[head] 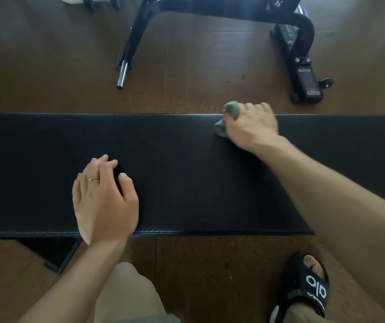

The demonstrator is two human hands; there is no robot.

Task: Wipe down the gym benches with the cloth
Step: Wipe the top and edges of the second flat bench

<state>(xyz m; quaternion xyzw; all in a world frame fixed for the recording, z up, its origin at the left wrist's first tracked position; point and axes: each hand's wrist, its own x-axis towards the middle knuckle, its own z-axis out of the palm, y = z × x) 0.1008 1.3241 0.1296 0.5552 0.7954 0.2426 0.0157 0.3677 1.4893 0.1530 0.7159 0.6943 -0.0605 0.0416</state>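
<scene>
Right hand (250, 123) grips the bunched green cloth (230, 114) at the black bench pad's (186, 159) far edge; left hand (104, 197) rests spread. Wiping looks midway, though no cleaned area is discernible.

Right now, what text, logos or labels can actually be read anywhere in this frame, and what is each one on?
"alo" in large white letters: on the strap of the black sandal, seen upside down.
Smaller white word beneath it on the same strap: too small to read.
Red-and-white warning sticker and grey label plate on the black equipment frame: both too blurred to read.
Bench pad, cloth: no text visible.
</scene>
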